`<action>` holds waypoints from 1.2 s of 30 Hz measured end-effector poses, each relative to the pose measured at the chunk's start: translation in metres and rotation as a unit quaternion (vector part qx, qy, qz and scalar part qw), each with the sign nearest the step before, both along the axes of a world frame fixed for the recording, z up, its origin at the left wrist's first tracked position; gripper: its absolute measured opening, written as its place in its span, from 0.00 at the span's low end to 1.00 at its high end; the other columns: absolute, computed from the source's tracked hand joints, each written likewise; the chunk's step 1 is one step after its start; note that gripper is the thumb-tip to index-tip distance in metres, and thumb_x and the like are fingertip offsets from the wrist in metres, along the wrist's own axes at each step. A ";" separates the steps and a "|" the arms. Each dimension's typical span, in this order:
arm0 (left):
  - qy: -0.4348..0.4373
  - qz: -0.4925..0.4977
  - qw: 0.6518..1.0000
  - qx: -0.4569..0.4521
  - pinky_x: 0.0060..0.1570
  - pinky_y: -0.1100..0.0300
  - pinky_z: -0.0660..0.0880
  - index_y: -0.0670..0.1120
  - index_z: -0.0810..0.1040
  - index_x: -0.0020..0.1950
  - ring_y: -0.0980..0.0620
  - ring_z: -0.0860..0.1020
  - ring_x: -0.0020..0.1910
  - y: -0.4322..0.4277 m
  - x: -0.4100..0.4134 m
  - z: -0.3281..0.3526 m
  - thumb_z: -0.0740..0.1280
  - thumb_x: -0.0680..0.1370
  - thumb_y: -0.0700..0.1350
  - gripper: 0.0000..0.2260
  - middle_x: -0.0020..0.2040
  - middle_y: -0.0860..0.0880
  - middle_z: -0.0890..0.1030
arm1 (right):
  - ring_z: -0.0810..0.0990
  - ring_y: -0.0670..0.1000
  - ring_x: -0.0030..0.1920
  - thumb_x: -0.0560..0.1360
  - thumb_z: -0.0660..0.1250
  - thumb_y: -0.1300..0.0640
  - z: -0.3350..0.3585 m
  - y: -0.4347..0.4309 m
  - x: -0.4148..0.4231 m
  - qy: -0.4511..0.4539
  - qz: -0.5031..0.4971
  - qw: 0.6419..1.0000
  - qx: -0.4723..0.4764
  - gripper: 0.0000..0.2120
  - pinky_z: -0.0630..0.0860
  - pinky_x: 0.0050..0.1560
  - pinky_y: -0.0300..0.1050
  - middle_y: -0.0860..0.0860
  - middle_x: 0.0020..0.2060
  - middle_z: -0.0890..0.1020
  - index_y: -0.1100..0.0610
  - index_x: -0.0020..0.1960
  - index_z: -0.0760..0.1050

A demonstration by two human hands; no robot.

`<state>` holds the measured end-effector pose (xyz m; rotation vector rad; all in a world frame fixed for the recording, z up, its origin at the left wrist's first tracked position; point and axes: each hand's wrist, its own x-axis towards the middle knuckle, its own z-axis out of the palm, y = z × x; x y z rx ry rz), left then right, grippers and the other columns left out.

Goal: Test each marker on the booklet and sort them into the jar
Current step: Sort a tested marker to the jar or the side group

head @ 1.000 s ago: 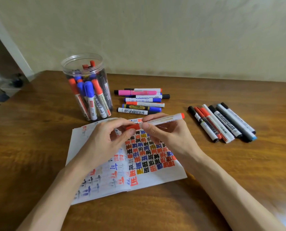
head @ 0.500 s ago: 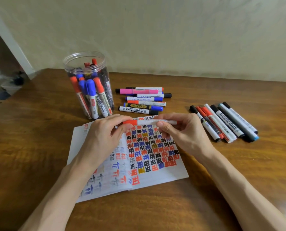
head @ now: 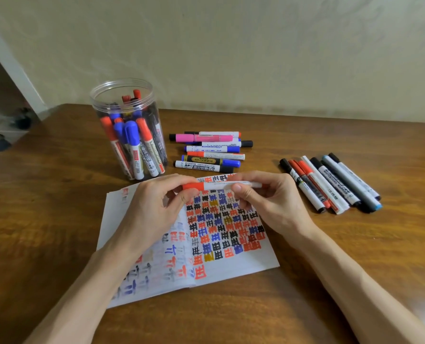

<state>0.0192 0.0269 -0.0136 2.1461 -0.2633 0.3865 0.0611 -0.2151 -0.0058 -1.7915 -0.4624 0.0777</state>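
The red cap of a white-barrelled marker is pinched by the left hand, and the barrel by the right hand, level above the booklet's far edge. Capping or uncapping cannot be told. A straight pull and a test stroke seem called for, else a drop into the jar near the surface's far left corner.

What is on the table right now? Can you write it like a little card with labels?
Table: brown wood
Booklet: open, pages full of red, blue and black test marks
Marker: white, red cap, held level over the booklet
Left hand: grips the red cap end
Right hand: pinches the white barrel
Jar: clear, lidless, upright, holds many markers, left of the pile
Pile: markers lying behind the booklet
Row: markers lying side by side, far right
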 end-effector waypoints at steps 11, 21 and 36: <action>-0.085 0.045 0.964 -0.247 0.40 0.58 0.81 0.40 0.82 0.56 0.47 0.83 0.41 0.014 0.008 0.057 0.70 0.81 0.41 0.06 0.47 0.46 0.86 | 0.85 0.43 0.59 0.74 0.72 0.44 0.008 0.013 0.004 -0.007 0.002 1.000 0.010 0.27 0.84 0.58 0.47 0.43 0.59 0.86 0.42 0.72 0.75; -0.286 0.182 0.936 -0.099 0.52 0.56 0.83 0.49 0.77 0.61 0.53 0.84 0.52 0.082 0.054 0.151 0.64 0.84 0.44 0.07 0.52 0.50 0.82 | 0.86 0.40 0.53 0.71 0.69 0.37 0.008 0.014 0.005 -0.013 -0.048 0.999 0.013 0.23 0.84 0.51 0.37 0.42 0.53 0.87 0.41 0.65 0.79; -0.224 0.194 0.955 0.020 0.56 0.63 0.81 0.45 0.77 0.63 0.55 0.83 0.56 0.079 0.069 0.137 0.67 0.83 0.42 0.09 0.56 0.48 0.84 | 0.85 0.38 0.53 0.75 0.68 0.39 0.003 0.012 0.009 -0.031 -0.050 0.998 -0.022 0.19 0.80 0.51 0.31 0.39 0.52 0.86 0.43 0.64 0.80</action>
